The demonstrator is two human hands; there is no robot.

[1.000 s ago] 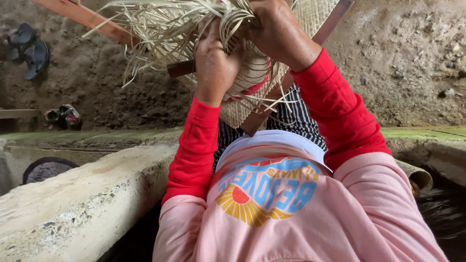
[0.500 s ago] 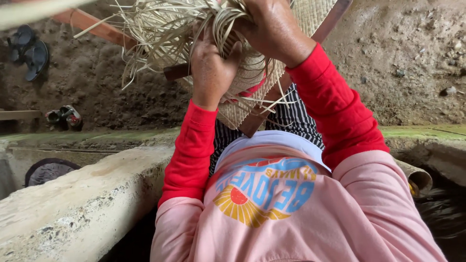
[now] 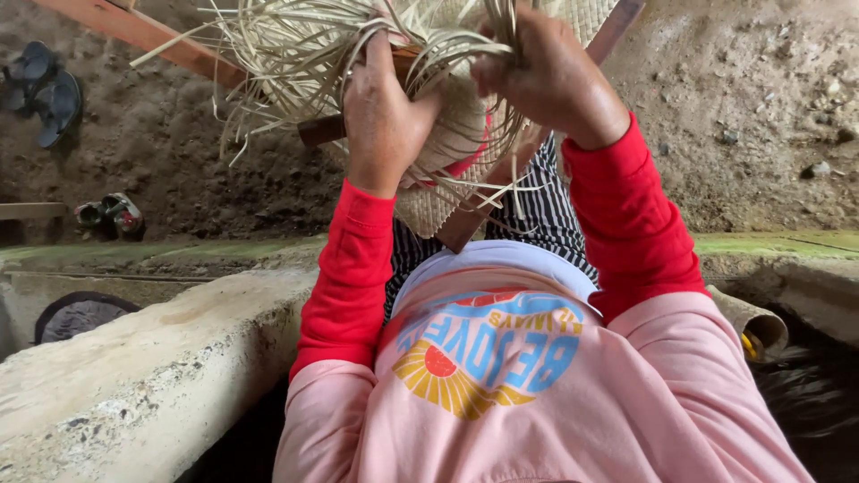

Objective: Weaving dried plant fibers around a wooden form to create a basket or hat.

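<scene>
A half-woven pale straw mat (image 3: 586,22) lies over a wooden board (image 3: 617,27), with a tangle of loose straw strips (image 3: 286,54) fanning out to the left. My left hand (image 3: 380,112) presses down on the woven edge with strips running under its fingers. My right hand (image 3: 546,76) is closed on a bundle of loose strips and lifts them in a loop above the weave. Both arms wear red sleeves under a pink shirt. The fingertips are partly hidden by straw.
A rough concrete ledge (image 3: 134,367) runs along the left. Dirt ground (image 3: 761,116) lies beyond. Dark sandals (image 3: 45,89) and small shoes (image 3: 107,213) sit at the far left. A rolled mat end (image 3: 756,326) pokes out at right. An orange wooden beam (image 3: 134,31) crosses the top left.
My right hand has moved right and lifted a bundle of strips clear of the weave. My left hand has stayed pressed on the woven edge.
</scene>
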